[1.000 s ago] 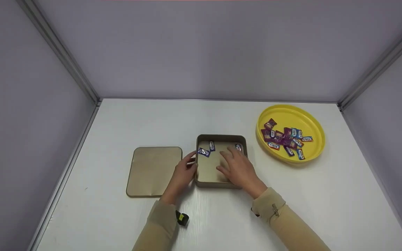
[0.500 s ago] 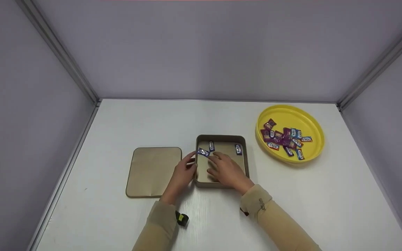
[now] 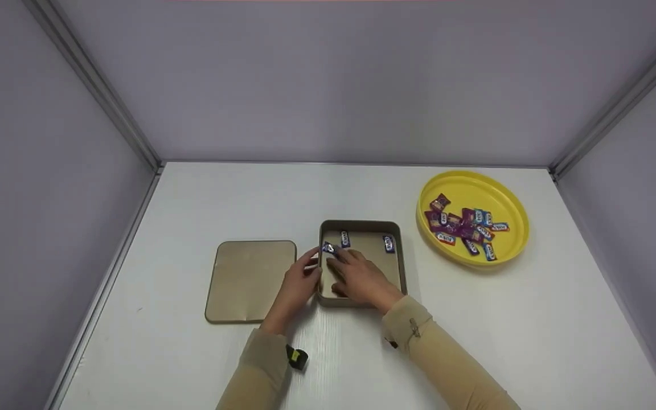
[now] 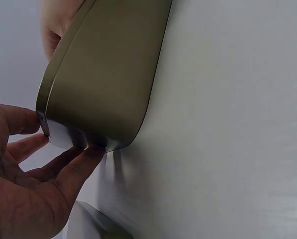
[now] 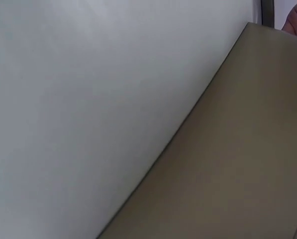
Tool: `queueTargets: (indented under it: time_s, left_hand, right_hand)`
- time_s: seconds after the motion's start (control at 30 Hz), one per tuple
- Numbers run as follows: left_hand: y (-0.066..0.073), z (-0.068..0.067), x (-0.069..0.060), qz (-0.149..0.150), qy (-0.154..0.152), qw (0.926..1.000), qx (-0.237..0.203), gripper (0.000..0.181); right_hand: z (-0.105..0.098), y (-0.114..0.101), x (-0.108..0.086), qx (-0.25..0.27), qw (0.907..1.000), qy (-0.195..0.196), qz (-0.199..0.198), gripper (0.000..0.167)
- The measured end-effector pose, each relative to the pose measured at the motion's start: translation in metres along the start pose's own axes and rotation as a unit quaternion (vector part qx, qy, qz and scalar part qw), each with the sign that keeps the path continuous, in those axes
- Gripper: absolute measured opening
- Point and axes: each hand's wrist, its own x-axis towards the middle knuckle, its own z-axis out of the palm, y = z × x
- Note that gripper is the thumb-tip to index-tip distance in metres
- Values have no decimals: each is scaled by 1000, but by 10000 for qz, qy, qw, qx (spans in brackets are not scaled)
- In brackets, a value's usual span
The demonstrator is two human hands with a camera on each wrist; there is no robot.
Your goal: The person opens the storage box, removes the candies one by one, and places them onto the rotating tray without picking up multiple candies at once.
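Observation:
A gold square tin [image 3: 362, 303] stands on the white table, holding three small blue-wrapped candies. My left hand [image 3: 300, 283] rests against its left side; in the left wrist view, the left hand's fingers [image 4: 81, 167] press the wall near a corner. Inside the tin, my right hand [image 3: 364, 280] reaches over to the left candy [image 3: 328, 247], its fingertips touching or covering that candy's right end. Another candy [image 3: 345, 239] lies just behind, and a third candy [image 3: 389, 244] is near the right wall. The right hand's thumb side is partly hidden.
A flat gold lid [image 3: 252, 282] lies left of the tin. At the back right stands a yellow round tray [image 3: 510, 208] with several purple, blue and red wrapped candies. Grey panels [image 3: 356, 85] enclose the table [image 3: 237, 199] at the back and sides.
My right hand has moved left across the tin, from beside the right candy to the left one, uncovering the right candy. The left hand has stayed at the tin's side.

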Motion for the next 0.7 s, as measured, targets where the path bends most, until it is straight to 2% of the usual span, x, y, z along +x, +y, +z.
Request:
queueTargets:
  time_s: [0.17,0.4,0.53,0.7]
  left_hand:
    - [1,0,-1,-44,-39,9999,-138,49]
    - [2,0,-2,-100,-41,9997,-224,49]
    - [2,0,-2,-122,-42,9996,-253,49]
    - [0,1,0,-155,-43,9994,-311,50]
  right_hand:
    - [4,4,-1,-95,9998,-167,95,53]
    - [6,6,-2,-172,9997,-41,173,47]
    - [6,5,-3,-328,9991,162,201,43]
    - [7,6,-5,-631,9959,636,150,27]
